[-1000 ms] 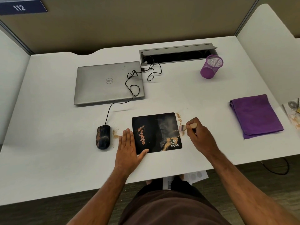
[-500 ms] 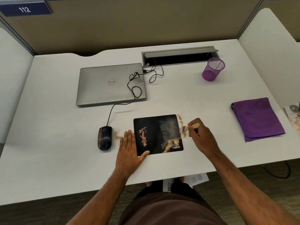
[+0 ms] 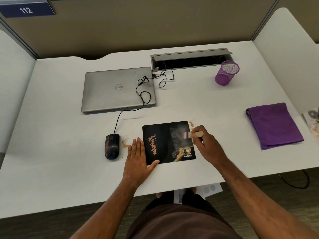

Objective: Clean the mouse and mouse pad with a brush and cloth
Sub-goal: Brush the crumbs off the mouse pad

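Left hand (image 3: 138,157): flat, fingers straight, thumb pressing black rectangular mouse pad (image 3: 168,142), frame centre.
Right hand (image 3: 206,144): fingers curled, gripping small wooden-handled brush (image 3: 192,134) at pad's right edge.

Dusty black mouse pad (image 3: 165,144) w/ brush (image 3: 193,134) on right edge; mouse (image 3: 112,146) left, cloth (image 3: 274,125) right.

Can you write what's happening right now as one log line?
step: brushing pad | right hand: holds brush | left hand: flat, steadying pad | cloth: unused

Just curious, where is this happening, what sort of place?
Probably an office cubicle: partition walls with a numbered sign, a desk cable tray, and a closed Dell laptop.
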The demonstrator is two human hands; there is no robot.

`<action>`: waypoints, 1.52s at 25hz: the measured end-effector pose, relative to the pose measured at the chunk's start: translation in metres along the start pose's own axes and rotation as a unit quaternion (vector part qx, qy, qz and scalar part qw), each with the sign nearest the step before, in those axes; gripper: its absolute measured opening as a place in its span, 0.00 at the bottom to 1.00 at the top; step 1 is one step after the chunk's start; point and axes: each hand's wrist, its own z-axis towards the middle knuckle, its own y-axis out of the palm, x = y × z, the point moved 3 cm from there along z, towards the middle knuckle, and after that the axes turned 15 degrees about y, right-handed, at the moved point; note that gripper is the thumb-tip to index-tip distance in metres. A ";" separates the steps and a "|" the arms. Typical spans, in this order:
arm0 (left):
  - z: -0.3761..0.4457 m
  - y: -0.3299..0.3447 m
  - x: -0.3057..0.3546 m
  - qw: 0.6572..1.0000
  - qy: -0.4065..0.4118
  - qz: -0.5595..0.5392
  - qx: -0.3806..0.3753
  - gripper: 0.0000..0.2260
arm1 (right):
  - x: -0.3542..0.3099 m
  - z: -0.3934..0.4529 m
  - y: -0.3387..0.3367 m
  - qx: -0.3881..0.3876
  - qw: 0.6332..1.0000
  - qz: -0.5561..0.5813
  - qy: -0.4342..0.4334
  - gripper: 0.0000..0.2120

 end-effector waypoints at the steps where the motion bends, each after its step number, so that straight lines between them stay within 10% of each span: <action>1: 0.000 0.000 0.000 1.000 0.001 0.001 -0.001 0.48 | -0.001 0.000 0.003 -0.022 1.000 -0.006 0.001 0.03; 38: -0.001 0.001 0.000 1.000 -0.001 -0.006 0.005 0.48 | 0.014 -0.030 0.021 -0.045 0.999 -0.024 -0.016 0.05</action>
